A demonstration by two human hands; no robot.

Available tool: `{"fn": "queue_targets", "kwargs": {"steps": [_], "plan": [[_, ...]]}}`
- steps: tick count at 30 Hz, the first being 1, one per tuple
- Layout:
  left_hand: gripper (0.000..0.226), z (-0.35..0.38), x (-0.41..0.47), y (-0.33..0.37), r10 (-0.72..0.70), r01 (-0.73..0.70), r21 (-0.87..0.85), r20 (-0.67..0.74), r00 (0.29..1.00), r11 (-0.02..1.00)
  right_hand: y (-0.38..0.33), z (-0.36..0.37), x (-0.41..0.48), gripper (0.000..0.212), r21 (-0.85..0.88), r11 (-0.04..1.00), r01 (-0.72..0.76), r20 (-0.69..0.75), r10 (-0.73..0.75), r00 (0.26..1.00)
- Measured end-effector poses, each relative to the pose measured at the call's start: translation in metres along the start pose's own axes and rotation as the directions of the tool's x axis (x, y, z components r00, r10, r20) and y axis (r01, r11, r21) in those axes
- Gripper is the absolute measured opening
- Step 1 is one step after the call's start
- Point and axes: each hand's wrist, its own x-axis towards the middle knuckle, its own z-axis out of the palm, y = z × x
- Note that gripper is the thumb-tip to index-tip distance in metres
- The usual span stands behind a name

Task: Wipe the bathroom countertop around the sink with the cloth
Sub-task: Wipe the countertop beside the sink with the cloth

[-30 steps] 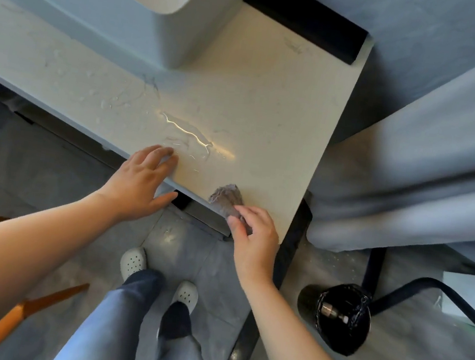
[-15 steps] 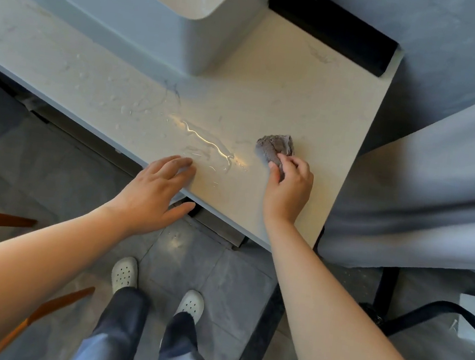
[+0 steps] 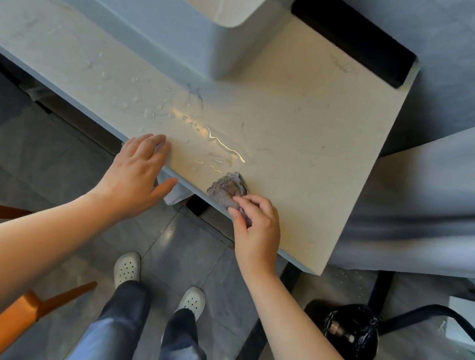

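Your right hand (image 3: 256, 230) pinches the crumpled grey cloth (image 3: 227, 190) against the bench (image 3: 310, 147) at its front edge, just beside a streak of water (image 3: 222, 144). Your left hand (image 3: 137, 172) lies spread, fingers flat on the bench edge, with the sink (image 3: 172, 20) well behind.

bathroom | pale stone countertop (image 3: 311, 135) with water droplets (image 3: 222, 144) | squared vessel sink (image 3: 174, 11) on top | grey floor tiles (image 3: 190, 252) | black-bagged bin (image 3: 352, 334) beside | grey curtain (image 3: 438, 206) at right
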Motion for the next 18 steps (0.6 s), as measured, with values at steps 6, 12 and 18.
{"fn": "queue_targets", "kwargs": {"steps": [6,12,18], "plan": [[0.081,0.004,-0.001,-0.015,0.038,-0.038,0.008,0.049,0.998,0.999,-0.015,-0.031,0.050,0.024,0.081,0.994,-0.073,-0.181,0.086,0.980],[0.082,0.003,0.000,-0.020,0.077,-0.078,0.016,0.064,0.995,0.997,0.009,-0.014,0.124,0.027,-0.012,0.980,-0.200,-0.232,0.192,0.953],[0.077,-0.001,0.001,-0.028,0.128,-0.130,0.027,0.065,0.990,0.991,0.011,0.013,0.111,0.026,-0.099,0.980,-0.170,-0.248,0.141,0.958]]}}
